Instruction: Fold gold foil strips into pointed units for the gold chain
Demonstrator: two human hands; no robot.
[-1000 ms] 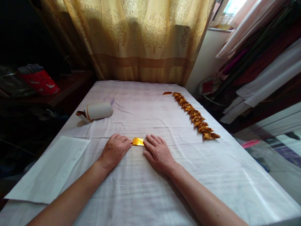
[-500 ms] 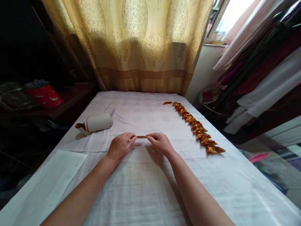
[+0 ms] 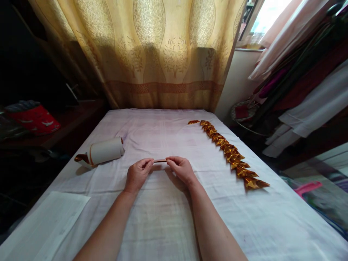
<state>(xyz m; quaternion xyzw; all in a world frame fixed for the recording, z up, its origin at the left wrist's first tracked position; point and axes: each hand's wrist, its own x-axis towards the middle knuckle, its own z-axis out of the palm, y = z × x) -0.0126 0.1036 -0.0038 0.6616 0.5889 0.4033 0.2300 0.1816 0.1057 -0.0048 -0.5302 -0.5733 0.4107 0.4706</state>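
Observation:
A small folded piece of gold foil paper [image 3: 160,161] is held edge-on just above the white cloth [image 3: 168,210]. My left hand [image 3: 138,174] pinches its left end with closed fingers. The right end is pinched by my right hand [image 3: 181,169], fingers also closed. A long row of several folded gold foil pieces [image 3: 231,153] lies on the cloth to the right of my hands. To the left lies a white roll [image 3: 104,151] with a gold foil end sticking out.
White paper sheets [image 3: 46,224] lie at the near left corner. A gold patterned curtain [image 3: 152,54] hangs behind the table. A red packet [image 3: 34,119] sits on a dark shelf at the left. Hanging clothes [image 3: 304,72] crowd the right side.
A second ago both hands lay flat on the cloth beside the gold piece. They have since picked it up and now pinch it by its ends above the cloth.

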